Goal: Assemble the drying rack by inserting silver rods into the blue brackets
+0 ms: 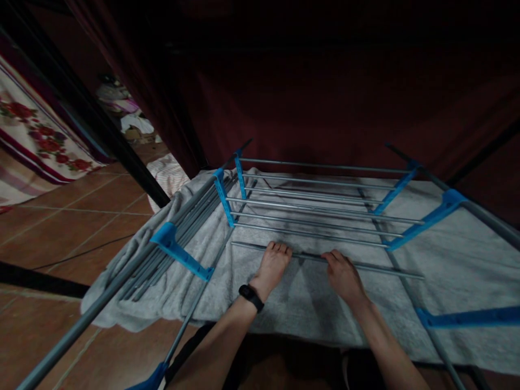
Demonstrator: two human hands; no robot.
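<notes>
My left hand [274, 264], with a black wristband above it, is closed around a thin grey metal rod [307, 257]. My right hand [343, 276] pinches the same rod further right. The rod lies level, low over a grey blanket [296, 309], between the sides of a partly assembled rack. Its left end is apart from the left blue bracket [182, 254]; its right end passes near the right lower tube [408, 292]. Beyond my hands, several similar rods [320, 207] span the blue brackets [224, 196] on the left and the blue brackets [428, 219] on the right.
More loose grey rods [179, 241] lie bundled on the blanket at left. Long thick tubes [93, 314] run toward me on both sides. A dark red curtain [325, 108] hangs behind. Brown tiles [93, 222], a dark pole [130, 162] and flowered cloth [44, 135] are at left.
</notes>
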